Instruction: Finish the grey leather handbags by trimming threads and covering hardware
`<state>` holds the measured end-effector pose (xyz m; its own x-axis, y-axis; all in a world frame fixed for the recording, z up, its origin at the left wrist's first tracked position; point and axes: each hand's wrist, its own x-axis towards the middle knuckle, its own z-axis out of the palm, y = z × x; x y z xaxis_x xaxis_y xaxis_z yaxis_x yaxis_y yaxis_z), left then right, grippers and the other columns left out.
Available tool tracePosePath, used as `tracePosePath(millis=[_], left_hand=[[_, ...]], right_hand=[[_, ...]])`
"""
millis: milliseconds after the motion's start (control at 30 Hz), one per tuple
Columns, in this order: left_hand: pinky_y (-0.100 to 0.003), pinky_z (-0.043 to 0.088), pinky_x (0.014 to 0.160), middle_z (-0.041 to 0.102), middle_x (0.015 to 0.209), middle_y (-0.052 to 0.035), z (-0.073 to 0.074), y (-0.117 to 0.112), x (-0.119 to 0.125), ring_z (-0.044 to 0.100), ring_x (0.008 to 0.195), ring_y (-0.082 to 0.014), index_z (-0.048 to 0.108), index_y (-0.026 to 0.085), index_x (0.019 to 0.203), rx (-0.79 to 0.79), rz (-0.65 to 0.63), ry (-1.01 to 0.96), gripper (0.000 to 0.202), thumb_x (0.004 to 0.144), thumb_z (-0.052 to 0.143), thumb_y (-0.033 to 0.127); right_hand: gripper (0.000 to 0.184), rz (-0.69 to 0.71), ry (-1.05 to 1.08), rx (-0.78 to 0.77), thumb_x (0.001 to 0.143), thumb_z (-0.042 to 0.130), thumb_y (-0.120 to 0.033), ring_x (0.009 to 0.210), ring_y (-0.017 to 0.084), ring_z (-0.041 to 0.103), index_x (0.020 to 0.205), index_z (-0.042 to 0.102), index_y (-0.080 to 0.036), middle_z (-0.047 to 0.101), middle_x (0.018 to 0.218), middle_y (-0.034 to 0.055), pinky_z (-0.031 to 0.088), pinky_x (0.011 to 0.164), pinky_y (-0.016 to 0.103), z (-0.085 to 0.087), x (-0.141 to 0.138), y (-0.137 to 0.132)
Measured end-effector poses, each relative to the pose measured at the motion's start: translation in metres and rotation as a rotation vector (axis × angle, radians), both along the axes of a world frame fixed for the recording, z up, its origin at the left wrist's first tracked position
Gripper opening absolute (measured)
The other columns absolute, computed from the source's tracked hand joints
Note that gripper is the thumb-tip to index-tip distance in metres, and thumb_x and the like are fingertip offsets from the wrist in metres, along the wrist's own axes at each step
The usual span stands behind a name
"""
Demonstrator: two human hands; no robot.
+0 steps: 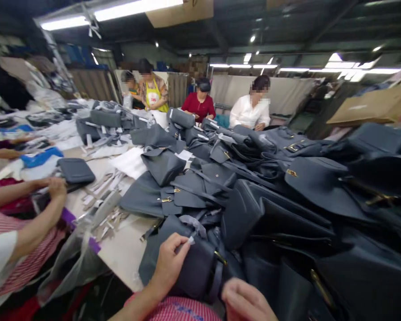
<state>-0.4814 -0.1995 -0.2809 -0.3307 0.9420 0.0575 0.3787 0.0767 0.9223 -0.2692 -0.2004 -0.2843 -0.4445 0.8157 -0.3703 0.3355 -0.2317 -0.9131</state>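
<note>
Left hand [169, 265] pinches the clear strip [191, 240] on a dark bag [197, 267] at the table's [120, 245] near edge; right hand [245, 299] blurred, grip unclear. Tugging too hard could tear that strip!

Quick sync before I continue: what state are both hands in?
Left hand: closed, pinching a whitish scrap by a dark bag.
Right hand: fingers curled; whether it holds anything cannot be told.

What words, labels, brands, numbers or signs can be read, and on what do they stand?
None can be read, on the dark bags or elsewhere.
Yellow apron: red marks on white patch, too small.
Striped cloth, bottom centre: blue marks, too blurred.
Brown cardboard, right: pale mark, too blurred.
</note>
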Motion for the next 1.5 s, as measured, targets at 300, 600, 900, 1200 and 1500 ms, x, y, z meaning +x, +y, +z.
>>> tracePosePath(millis=[300, 600, 900, 1200, 1500], left_hand=[[-0.028, 0.047, 0.072, 0.068, 0.080, -0.0045, -0.007, -0.016, -0.006, 0.064, 0.077, -0.0195, 0.067, 0.020, 0.085, 0.068, -0.037, 0.129, 0.013, 0.086, 0.054, 0.020], [-0.028, 0.049, 0.066, 0.067, 0.077, -0.0081, -0.013, -0.018, -0.016, 0.062, 0.072, -0.0203, 0.070, 0.020, 0.110, 0.289, -0.196, 0.427, 0.032, 0.094, 0.042, 0.022], [-0.018, 0.032, 0.042, 0.059, 0.060, 0.0001, 0.002, -0.014, -0.003, 0.045, 0.045, -0.0080, 0.062, 0.013, 0.079, -0.300, 0.041, -0.818, 0.032, 0.068, 0.066, 0.043], [-0.016, 0.030, 0.039, 0.055, 0.053, 0.0049, -0.007, -0.014, 0.001, 0.045, 0.042, -0.0070, 0.044, 0.020, 0.073, -0.322, 0.091, -1.014, 0.036, 0.057, 0.071, 0.038], [-0.016, 0.029, 0.041, 0.053, 0.054, 0.0048, -0.007, -0.016, 0.001, 0.045, 0.042, -0.0061, 0.044, 0.019, 0.073, -0.317, 0.048, -1.133, 0.039, 0.059, 0.079, 0.031]], right_hand=[[0.042, -0.113, 0.063, -0.166, 0.065, 0.070, -0.056, 0.048, 0.007, 0.024, 0.057, 0.055, -0.018, 0.032, 0.050, -0.0080, 0.016, 0.046, 0.023, 0.023, -0.085, 0.047], [0.044, -0.171, 0.047, -0.156, 0.062, 0.075, -0.055, 0.045, 0.007, 0.027, 0.051, 0.052, -0.019, 0.037, 0.047, -0.0074, 0.018, 0.043, 0.023, 0.013, -0.085, 0.046], [0.042, -0.197, 0.094, -0.212, 0.062, 0.073, -0.055, 0.044, 0.007, 0.040, 0.059, 0.060, -0.015, 0.050, 0.048, -0.0033, 0.027, 0.042, 0.019, 0.006, -0.090, 0.036], [0.052, -0.321, 0.507, -0.406, 0.056, 0.086, -0.035, 0.046, 0.001, 0.034, 0.100, 0.067, -0.014, 0.064, 0.071, -0.0024, 0.026, 0.042, 0.013, 0.006, -0.094, 0.034], [0.056, -0.313, 0.515, -0.484, 0.059, 0.088, -0.047, 0.041, -0.001, 0.030, 0.099, 0.067, -0.015, 0.054, 0.059, -0.0082, 0.018, 0.039, 0.012, -0.009, -0.090, 0.033]])
